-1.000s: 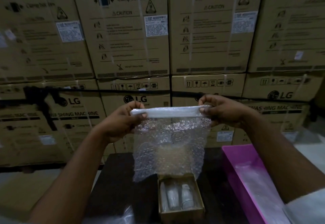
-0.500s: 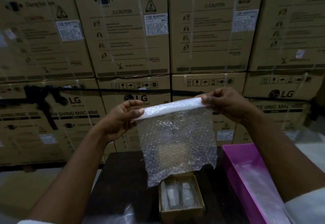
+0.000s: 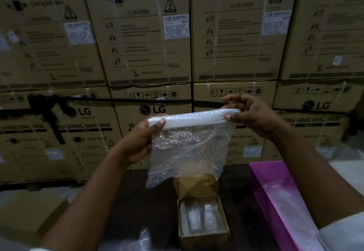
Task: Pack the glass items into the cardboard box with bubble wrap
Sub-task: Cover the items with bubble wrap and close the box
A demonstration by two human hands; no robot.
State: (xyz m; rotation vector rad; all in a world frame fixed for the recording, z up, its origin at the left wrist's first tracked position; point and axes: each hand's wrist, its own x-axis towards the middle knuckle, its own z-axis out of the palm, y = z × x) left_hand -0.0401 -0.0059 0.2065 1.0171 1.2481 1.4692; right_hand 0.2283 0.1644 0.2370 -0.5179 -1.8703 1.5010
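We see two bare forearms ending in bare hands, the left hand (image 3: 137, 142) and the right hand (image 3: 254, 116), with no gloves, rings or watch showing. A pale sleeve edge (image 3: 342, 233) covers the right upper arm; a similar pale cuff (image 3: 37, 249) shows at the left.

Both arms raised; left hand (image 3: 140, 142), right hand (image 3: 250, 113) pinching, right higher.

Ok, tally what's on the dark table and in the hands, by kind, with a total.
Small cardboard box: 1
Wrapped items in that box: 3, as far as the dim light shows
Pink tray: 1
Bubble wrap roll, held by left hand and right hand: 1
Total: 6
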